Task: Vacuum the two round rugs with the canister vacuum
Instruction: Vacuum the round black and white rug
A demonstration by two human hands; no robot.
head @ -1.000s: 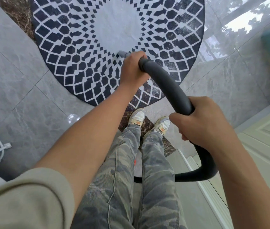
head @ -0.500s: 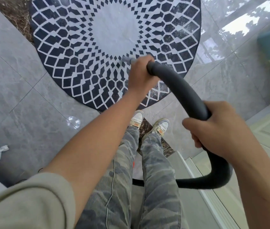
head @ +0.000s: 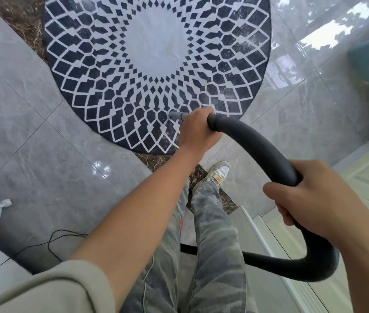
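Seen from above: 1 round black-and-white rug (head: 156, 48) on grey floor tiles (head: 20, 154). The left grip (head: 198, 129) is clamped round the nozzle (head: 175, 114), whose tip meets the rug's near edge. The right grip (head: 310, 195) is closed round the hose (head: 258, 143) farther back. Pale specks dot the rug's right side, so vacuuming looks unfinished; no 2nd rug shows.

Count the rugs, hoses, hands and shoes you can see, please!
Round black-and-white patterned rug: 1
Dark grey flexible vacuum hose: 1
Bare hands, left hand and right hand: 2
White-and-grey sneaker: 1
Total: 5
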